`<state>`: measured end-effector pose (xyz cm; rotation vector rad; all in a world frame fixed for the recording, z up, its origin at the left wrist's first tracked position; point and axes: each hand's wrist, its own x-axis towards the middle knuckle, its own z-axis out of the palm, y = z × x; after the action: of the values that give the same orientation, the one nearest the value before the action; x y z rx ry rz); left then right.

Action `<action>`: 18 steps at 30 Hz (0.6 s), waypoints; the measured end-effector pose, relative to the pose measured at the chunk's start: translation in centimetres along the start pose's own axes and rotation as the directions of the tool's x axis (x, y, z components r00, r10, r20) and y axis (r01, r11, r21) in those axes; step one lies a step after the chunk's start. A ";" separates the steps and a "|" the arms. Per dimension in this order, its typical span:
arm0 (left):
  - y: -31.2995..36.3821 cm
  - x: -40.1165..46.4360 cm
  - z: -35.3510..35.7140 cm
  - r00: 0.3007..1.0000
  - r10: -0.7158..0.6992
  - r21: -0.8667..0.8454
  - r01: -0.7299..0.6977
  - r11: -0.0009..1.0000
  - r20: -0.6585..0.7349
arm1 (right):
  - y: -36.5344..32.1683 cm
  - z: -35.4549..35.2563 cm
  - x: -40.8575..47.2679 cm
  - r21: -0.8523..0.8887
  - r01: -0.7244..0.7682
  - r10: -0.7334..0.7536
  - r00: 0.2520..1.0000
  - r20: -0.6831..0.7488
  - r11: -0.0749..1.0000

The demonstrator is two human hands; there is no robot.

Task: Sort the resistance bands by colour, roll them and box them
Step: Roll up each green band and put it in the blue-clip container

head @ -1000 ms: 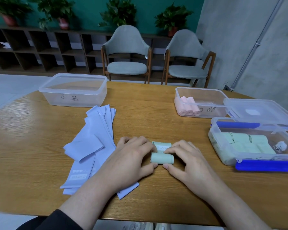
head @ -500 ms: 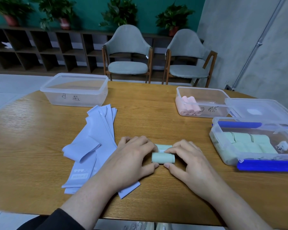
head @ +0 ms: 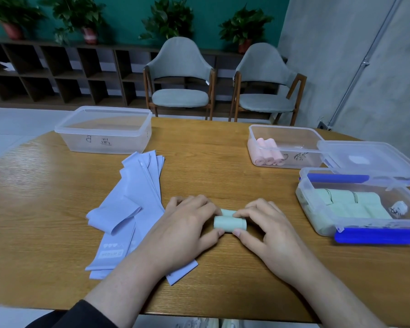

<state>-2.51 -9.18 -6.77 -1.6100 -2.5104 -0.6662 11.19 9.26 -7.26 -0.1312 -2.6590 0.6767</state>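
Note:
A pale green band [head: 230, 223] lies almost fully rolled on the wooden table [head: 211, 147] near the front edge. My left hand [head: 187, 226] grips its left end and my right hand [head: 263, 223] grips its right end, thumbs under the roll. A short flat tail of the band shows just behind the roll. Several flat lilac bands [head: 133, 204] lie fanned out to the left, partly under my left wrist. On the right, a clear box with blue clips [head: 317, 223] holds rolled green bands. Behind it a clear box [head: 294, 133] holds pink rolls.
An empty clear box [head: 104, 136] with handwriting stands at the back left. A clear lid [head: 369, 157] rests across the two right-hand boxes. Two grey chairs [head: 180, 76] stand behind the table, with shelves and potted plants along the wall.
The flat tail behind the green roll has grown shorter as both hands rolled it forward. The hands stayed in the same spot.

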 end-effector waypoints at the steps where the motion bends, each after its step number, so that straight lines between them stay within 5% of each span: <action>1: 0.1 0.0 0.0 1.000 -0.001 0.000 0.001 1.000 0.001 | 0.0 0.0 0.0 0.008 -0.009 0.009 1.000 -0.007 1.000; 18: 0.3 1.2 -1.0 0.993 -0.079 -0.043 0.083 0.996 0.087 | 0.2 0.4 2.1 0.014 -0.039 0.039 0.999 -0.034 0.999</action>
<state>-2.98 -8.47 -5.43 -1.5913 -2.6535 -0.6834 9.07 9.60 -6.94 -0.1899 -2.6246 0.6987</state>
